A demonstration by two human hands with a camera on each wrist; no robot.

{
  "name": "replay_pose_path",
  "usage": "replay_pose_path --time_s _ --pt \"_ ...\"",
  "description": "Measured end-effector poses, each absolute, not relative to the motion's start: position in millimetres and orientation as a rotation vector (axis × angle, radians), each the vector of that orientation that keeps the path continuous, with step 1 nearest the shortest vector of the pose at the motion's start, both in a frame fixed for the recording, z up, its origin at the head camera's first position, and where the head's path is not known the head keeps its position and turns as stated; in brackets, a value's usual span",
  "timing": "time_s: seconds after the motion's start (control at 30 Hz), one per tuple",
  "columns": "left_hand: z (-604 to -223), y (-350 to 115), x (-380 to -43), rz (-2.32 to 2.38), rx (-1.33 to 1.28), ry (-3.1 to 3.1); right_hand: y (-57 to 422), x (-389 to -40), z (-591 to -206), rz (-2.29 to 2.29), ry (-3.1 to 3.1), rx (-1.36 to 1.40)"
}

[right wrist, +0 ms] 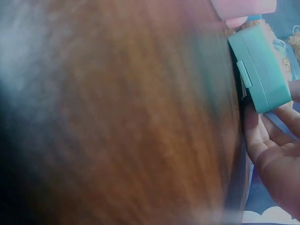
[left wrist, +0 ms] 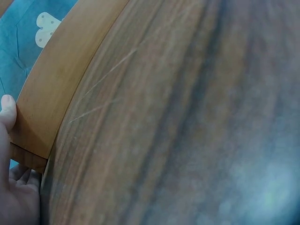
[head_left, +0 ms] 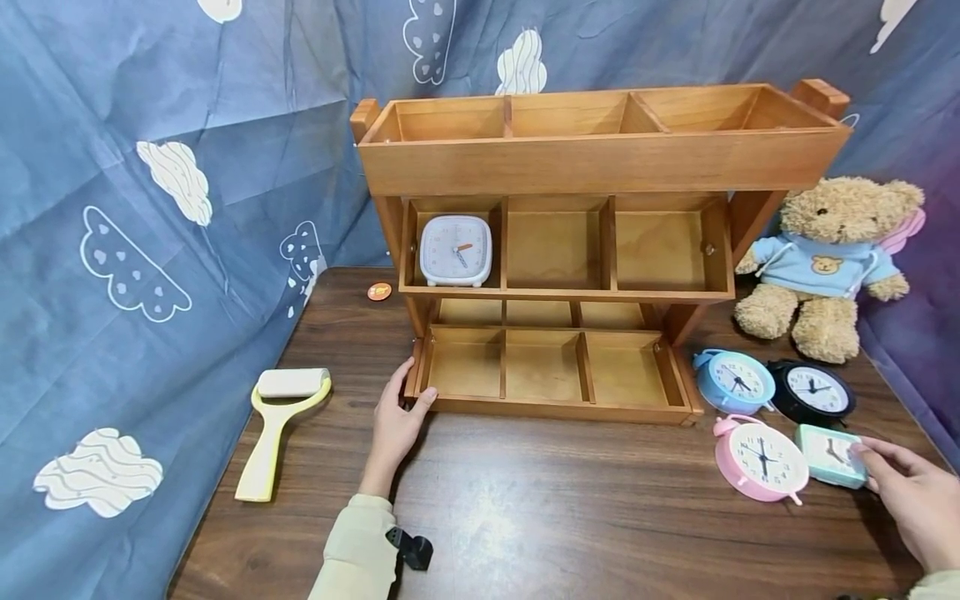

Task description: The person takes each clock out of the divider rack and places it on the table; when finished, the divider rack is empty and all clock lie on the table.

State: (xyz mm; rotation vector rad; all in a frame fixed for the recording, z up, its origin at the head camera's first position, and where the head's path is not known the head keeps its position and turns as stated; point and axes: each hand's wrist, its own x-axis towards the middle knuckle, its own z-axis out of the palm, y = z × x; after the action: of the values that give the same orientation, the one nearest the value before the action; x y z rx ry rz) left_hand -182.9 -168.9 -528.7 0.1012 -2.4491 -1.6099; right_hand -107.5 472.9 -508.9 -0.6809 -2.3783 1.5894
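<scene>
My left hand (head_left: 397, 425) grips the lower left front corner of a three-tier wooden shelf (head_left: 600, 162), thumb on the front board and fingers along the side. The left wrist view shows that thumb against the shelf's board (left wrist: 61, 79). At the right, my right hand (head_left: 911, 492) pinches a small square mint-green alarm clock (head_left: 831, 457) by its right edge, thumb on the face. In the right wrist view the mint-green clock (right wrist: 262, 70) is seen from its side, fingers under its end. A pink round alarm clock (head_left: 761, 458) sits just left of it.
A blue alarm clock (head_left: 735, 381) and a black one (head_left: 812, 392) stand behind. A white square clock (head_left: 456, 250) sits in the middle tier's left compartment. A teddy bear (head_left: 832, 258) sits at the back right. A yellow-handled lint roller (head_left: 272, 442) and an orange disc (head_left: 379, 292) lie left.
</scene>
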Motion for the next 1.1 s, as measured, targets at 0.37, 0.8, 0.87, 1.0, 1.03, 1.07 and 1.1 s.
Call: replay_pose_path --time_s 0.37,0.8,0.87,1.0,1.03,1.07,1.1 --pt "-529 -169 -182 -1.621 0.099 -2.434 469 -114 -510 1.089 -2.656 -0.779" --pt "-529 -169 -182 -1.613 0.106 -2.452 445 -113 -475 1.015 -2.633 -0.681" --pt "-529 -169 -183 -1.615 0.107 -2.45 431 -116 -461 0.935 -2.623 -0.66" --pt "-529 -169 -183 -1.613 0.106 -2.449 400 -124 -433 0.922 -2.517 -0.552" --pt "-529 -169 -183 -1.608 0.105 -2.453 392 -126 -426 0.921 -2.493 -0.517" --pt "-528 -169 -183 -1.606 0.104 -2.456 384 -128 -419 0.926 -2.467 -0.472" --pt "-528 -169 -183 -1.605 0.103 -2.46 374 -130 -413 0.93 -2.442 -0.424"
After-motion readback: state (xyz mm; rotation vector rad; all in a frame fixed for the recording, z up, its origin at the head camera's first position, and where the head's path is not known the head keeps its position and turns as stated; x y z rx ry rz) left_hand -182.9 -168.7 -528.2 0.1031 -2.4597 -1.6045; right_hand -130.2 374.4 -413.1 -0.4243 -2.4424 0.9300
